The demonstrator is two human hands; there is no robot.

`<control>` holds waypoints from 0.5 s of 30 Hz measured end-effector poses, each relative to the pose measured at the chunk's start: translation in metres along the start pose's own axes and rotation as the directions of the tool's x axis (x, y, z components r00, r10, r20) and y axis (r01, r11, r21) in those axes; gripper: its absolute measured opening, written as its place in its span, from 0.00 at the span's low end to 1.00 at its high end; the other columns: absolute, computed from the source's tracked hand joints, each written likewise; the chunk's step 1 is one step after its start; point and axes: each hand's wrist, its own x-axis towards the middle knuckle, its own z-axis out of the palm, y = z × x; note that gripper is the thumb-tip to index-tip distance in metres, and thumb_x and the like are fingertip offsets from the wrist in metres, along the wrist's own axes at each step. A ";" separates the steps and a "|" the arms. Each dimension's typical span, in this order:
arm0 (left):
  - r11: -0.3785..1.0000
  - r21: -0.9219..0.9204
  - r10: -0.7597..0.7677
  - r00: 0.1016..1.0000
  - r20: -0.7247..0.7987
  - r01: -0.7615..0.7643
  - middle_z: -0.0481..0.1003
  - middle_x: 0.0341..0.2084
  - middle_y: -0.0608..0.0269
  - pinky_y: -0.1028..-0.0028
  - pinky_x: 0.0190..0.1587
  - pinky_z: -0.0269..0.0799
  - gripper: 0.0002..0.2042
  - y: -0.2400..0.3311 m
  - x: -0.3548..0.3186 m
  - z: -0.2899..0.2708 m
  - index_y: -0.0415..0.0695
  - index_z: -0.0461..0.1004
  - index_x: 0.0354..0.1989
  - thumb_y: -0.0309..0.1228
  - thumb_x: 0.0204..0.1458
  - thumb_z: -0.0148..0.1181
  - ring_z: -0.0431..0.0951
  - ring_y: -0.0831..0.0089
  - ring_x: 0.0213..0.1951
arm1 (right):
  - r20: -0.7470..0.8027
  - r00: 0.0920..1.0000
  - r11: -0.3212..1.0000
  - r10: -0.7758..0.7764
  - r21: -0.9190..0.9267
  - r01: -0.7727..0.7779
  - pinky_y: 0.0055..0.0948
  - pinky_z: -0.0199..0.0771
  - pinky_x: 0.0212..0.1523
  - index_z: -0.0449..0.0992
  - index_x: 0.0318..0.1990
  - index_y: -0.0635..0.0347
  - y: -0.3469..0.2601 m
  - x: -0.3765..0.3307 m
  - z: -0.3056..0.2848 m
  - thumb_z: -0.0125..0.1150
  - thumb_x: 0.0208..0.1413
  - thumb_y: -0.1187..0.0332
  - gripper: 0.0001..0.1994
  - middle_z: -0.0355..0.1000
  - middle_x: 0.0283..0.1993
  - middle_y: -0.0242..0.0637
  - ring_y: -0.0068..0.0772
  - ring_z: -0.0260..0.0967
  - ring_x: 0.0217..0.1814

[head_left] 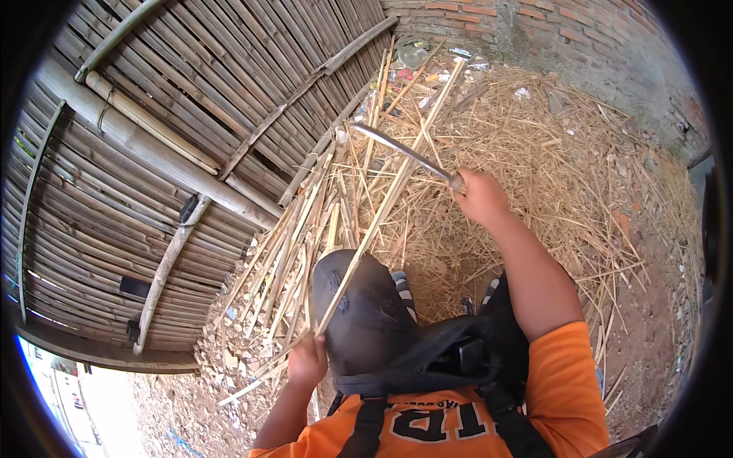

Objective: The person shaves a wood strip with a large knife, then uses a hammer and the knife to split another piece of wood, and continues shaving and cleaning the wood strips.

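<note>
My left hand [308, 359] grips the near end of a long thin bamboo strip [389, 195], which runs up and away from me over my dark-trousered knee [359, 305]. Raised on the right, my right hand [481, 195] is closed on the handle of a long metal blade [401, 149]. The blade points up and left and crosses the strip near its far half. Whether the edge touches the strip I cannot tell.
A bamboo slat fence [153, 153] leans along the left. Several split bamboo strips [298, 252] lie against its foot. Straw and bamboo shavings [550, 153] cover the ground ahead, with a brick wall [550, 30] and some litter [416, 57] at the back.
</note>
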 end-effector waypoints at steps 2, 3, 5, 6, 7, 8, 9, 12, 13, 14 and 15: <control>1.000 0.009 -0.010 1.000 0.005 0.010 0.74 0.22 0.35 0.44 0.31 0.69 0.15 0.002 0.001 0.001 0.38 0.70 0.33 0.37 0.66 0.50 0.75 0.34 0.27 | 0.089 0.982 0.986 -0.167 0.026 0.166 0.37 0.79 0.33 0.77 0.40 0.52 -0.015 -0.009 -0.001 0.65 0.57 0.69 0.05 0.77 0.28 0.35 0.33 0.77 0.31; 1.000 0.008 -0.012 1.000 0.016 0.012 0.74 0.22 0.35 0.44 0.31 0.69 0.15 0.004 0.001 0.003 0.38 0.70 0.34 0.38 0.66 0.50 0.75 0.34 0.28 | 0.136 0.961 0.970 -0.242 0.038 0.239 0.37 0.79 0.33 0.77 0.40 0.51 -0.024 -0.015 0.002 0.65 0.57 0.69 0.05 0.76 0.28 0.35 0.33 0.77 0.31; 1.000 0.019 -0.016 1.000 0.014 0.016 0.74 0.23 0.36 0.44 0.31 0.69 0.15 0.009 -0.001 0.005 0.38 0.70 0.34 0.38 0.66 0.49 0.76 0.34 0.28 | 0.207 0.872 0.876 -0.444 -0.105 0.471 0.36 0.81 0.32 0.77 0.38 0.51 -0.045 -0.030 0.016 0.65 0.57 0.69 0.04 0.76 0.28 0.35 0.32 0.76 0.29; 0.999 0.028 -0.022 1.000 0.008 0.022 0.75 0.23 0.36 0.43 0.31 0.70 0.15 0.010 -0.001 0.005 0.38 0.69 0.34 0.39 0.66 0.49 0.76 0.35 0.28 | 0.250 0.805 0.796 -0.537 -0.164 0.582 0.35 0.81 0.32 0.77 0.38 0.51 -0.051 -0.033 0.022 0.65 0.57 0.69 0.04 0.76 0.27 0.35 0.31 0.76 0.28; 0.999 0.047 -0.027 1.000 -0.011 0.028 0.75 0.23 0.36 0.43 0.31 0.70 0.15 0.009 -0.002 0.006 0.38 0.69 0.34 0.39 0.67 0.49 0.76 0.34 0.28 | 0.269 0.819 0.821 -0.507 -0.138 0.554 0.35 0.81 0.32 0.77 0.38 0.51 -0.050 -0.032 0.027 0.64 0.57 0.69 0.04 0.76 0.27 0.34 0.31 0.75 0.28; 0.997 0.064 -0.031 0.999 -0.024 0.033 0.75 0.23 0.36 0.43 0.30 0.70 0.15 0.005 -0.005 0.009 0.38 0.70 0.34 0.39 0.67 0.49 0.76 0.34 0.28 | 0.292 0.831 0.846 -0.473 -0.114 0.521 0.34 0.81 0.32 0.77 0.39 0.51 -0.051 -0.033 0.030 0.64 0.57 0.69 0.04 0.76 0.27 0.34 0.31 0.75 0.28; 0.996 0.082 -0.037 0.999 -0.038 0.040 0.75 0.23 0.36 0.43 0.30 0.70 0.15 0.001 -0.008 0.012 0.38 0.70 0.35 0.40 0.67 0.49 0.76 0.34 0.28 | 0.317 0.841 0.869 -0.439 -0.089 0.487 0.34 0.81 0.33 0.77 0.40 0.51 -0.051 -0.033 0.033 0.64 0.57 0.69 0.05 0.76 0.27 0.34 0.31 0.75 0.28; 0.985 0.144 -0.082 0.995 -0.055 0.090 0.76 0.24 0.36 0.43 0.30 0.71 0.15 -0.001 -0.005 0.017 0.39 0.70 0.36 0.40 0.67 0.49 0.76 0.34 0.27 | 0.234 0.963 0.991 -0.130 0.041 0.124 0.35 0.81 0.32 0.77 0.43 0.51 -0.026 -0.004 0.017 0.64 0.58 0.68 0.07 0.76 0.27 0.35 0.33 0.75 0.28; 0.987 0.142 -0.066 0.996 -0.060 0.074 0.76 0.24 0.36 0.43 0.30 0.71 0.15 -0.001 -0.004 0.015 0.39 0.70 0.36 0.40 0.67 0.49 0.76 0.34 0.27 | 0.168 0.985 0.996 -0.048 0.080 0.035 0.36 0.80 0.31 0.77 0.43 0.51 -0.023 0.000 0.014 0.64 0.58 0.68 0.07 0.76 0.27 0.35 0.33 0.75 0.28; 0.988 0.143 -0.055 0.997 -0.061 0.063 0.76 0.24 0.36 0.44 0.30 0.71 0.15 -0.002 -0.003 0.013 0.39 0.70 0.36 0.40 0.67 0.49 0.76 0.34 0.27 | 0.220 0.972 0.993 -0.087 0.103 0.066 0.36 0.80 0.31 0.77 0.43 0.50 -0.025 0.000 0.014 0.64 0.58 0.67 0.07 0.76 0.27 0.35 0.33 0.75 0.28; 0.988 0.144 -0.043 0.997 -0.061 0.052 0.76 0.24 0.36 0.44 0.30 0.72 0.15 -0.002 -0.003 0.011 0.39 0.70 0.36 0.40 0.67 0.49 0.76 0.34 0.26 | 0.270 0.955 0.987 -0.127 0.126 0.095 0.36 0.80 0.31 0.77 0.43 0.50 -0.028 -0.003 0.013 0.64 0.58 0.67 0.07 0.76 0.27 0.35 0.33 0.75 0.28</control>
